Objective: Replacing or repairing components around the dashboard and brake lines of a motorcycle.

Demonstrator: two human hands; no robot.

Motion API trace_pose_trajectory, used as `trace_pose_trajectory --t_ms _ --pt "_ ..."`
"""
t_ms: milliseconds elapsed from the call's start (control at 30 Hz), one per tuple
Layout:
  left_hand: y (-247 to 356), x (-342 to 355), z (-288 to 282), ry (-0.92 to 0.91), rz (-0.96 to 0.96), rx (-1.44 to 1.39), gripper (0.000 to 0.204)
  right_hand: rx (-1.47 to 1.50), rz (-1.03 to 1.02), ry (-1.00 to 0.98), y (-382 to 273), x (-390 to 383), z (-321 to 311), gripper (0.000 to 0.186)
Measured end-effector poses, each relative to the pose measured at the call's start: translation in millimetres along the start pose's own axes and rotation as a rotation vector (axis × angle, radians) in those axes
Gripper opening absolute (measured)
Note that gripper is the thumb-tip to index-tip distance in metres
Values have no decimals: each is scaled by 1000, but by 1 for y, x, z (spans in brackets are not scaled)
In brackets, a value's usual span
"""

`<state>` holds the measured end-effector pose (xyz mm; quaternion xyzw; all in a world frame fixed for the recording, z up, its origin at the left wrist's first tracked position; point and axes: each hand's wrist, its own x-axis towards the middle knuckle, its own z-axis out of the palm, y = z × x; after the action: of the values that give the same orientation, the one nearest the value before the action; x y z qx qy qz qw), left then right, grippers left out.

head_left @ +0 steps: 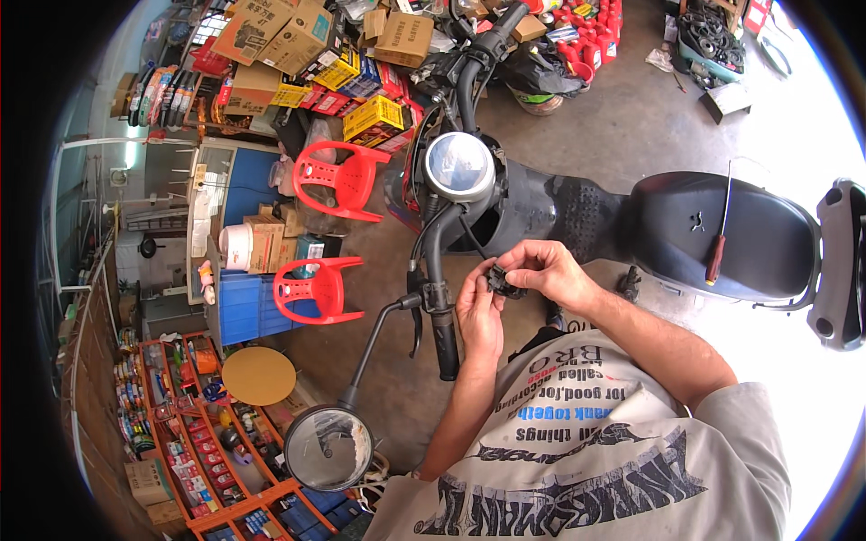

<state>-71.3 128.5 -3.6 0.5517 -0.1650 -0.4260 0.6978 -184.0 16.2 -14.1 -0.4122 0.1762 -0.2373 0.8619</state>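
Both hands hold a small black part [506,283] that looks like a handlebar switch housing, just beside the motorcycle's headlight end. A black cable [473,238] runs from near it up toward the handlebar. My left hand [481,316] pinches it from the left, thumb and fingers closed. From the right, my right hand [548,270] grips it between thumb and bent fingers. My fingers hide much of its surface. The black handlebar grip [446,352] is left of my left hand. On the black seat [767,234] lies a screwdriver [715,261] with a dark red handle.
A round mirror [329,448] sticks out on its stem at the lower left. Two red plastic chairs [338,180] stand to the left, near stacked cartons [293,38]. Orange shelving [262,496] with small goods lines the lower left. Red bottles [600,41] stand at the back.
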Motion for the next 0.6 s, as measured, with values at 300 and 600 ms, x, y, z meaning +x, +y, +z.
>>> trace_pose_trajectory --t_ms 300,600 --pt "2 0 1 11 -16 -2 28 1 -1 19 1 1 1 19" --pt "2 0 1 22 -22 2 28 9 34 33 0 2 0 18"
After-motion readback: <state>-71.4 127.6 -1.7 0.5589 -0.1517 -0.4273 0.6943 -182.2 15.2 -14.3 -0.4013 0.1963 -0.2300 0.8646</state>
